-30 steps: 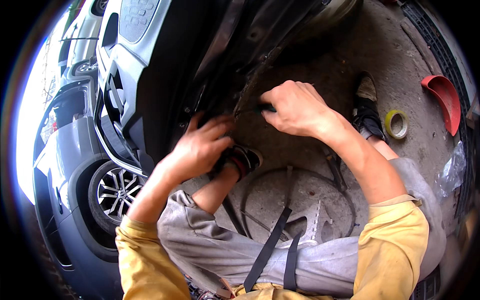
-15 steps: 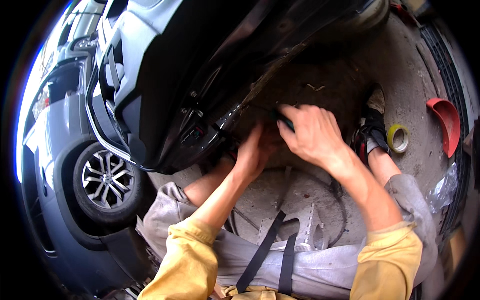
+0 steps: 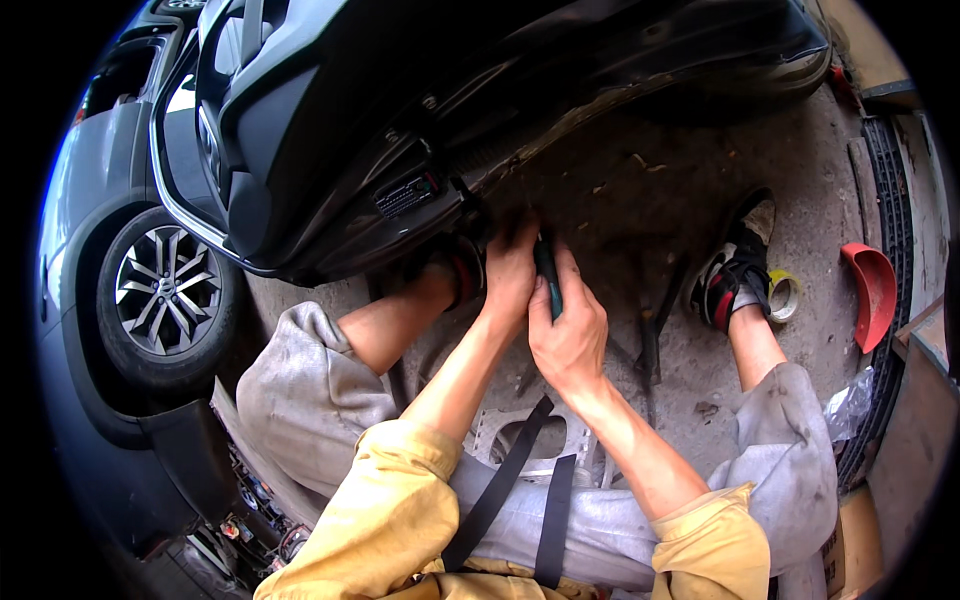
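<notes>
A black car door hangs in front of me, its lower edge running up to the right. My right hand is closed round the dark green handle of a screwdriver. The handle points away from me, and a thin shaft seems to run from it towards the door's lower edge. My left hand is right beside it, close under the door edge, with its fingers bent. Those fingertips are dark and blurred, so whether they grip anything is hidden.
At the left stands a grey car with its wheel. A tape roll, a red curved piece and a clear plastic bag lie to the right. Dark long-handled tools rest on the floor. Between my legs is a pale stool.
My right hand has come left and nearer to me, beside my left hand, and the screwdriver handle has turned more upright. The whole view has shifted slightly.
</notes>
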### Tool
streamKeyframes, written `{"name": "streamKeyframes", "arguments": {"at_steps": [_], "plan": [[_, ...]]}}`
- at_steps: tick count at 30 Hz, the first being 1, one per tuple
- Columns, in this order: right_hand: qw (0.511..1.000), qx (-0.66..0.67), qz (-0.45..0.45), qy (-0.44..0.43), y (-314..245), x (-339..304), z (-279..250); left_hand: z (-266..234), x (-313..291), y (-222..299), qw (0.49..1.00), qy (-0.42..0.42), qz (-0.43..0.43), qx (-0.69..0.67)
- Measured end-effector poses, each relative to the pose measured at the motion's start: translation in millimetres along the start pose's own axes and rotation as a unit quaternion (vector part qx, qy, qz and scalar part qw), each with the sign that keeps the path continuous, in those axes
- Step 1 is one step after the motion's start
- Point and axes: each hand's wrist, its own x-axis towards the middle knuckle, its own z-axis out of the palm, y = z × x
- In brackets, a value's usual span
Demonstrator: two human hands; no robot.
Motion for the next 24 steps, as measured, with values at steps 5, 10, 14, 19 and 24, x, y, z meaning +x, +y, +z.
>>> {"name": "streamKeyframes", "arguments": {"at_steps": [5, 10, 14, 19, 24], "plan": [[0.999, 0.008, 0.05, -0.005, -8, 8, 5, 3, 4, 13, 0.997, -0.003, -0.064, -0.05], [0.999, 0.02, 0.017, 0.036, -3, 11, 11, 8, 4, 20, 0.996, -0.008, -0.055, -0.073], [0.999, -0.012, 0.033, 0.035, -11, 15, 9, -10, 29, -9, 0.921, -0.132, -0.165, -0.327], [0.996, -0.036, 0.063, 0.042, -11, 21, 5, -7, 34, -14, 0.861, -0.159, -0.188, -0.444], [0.997, -0.019, 0.02, 0.071, -5, 22, 14, -11, 54, -25, 0.84, -0.196, -0.129, -0.49]]}}
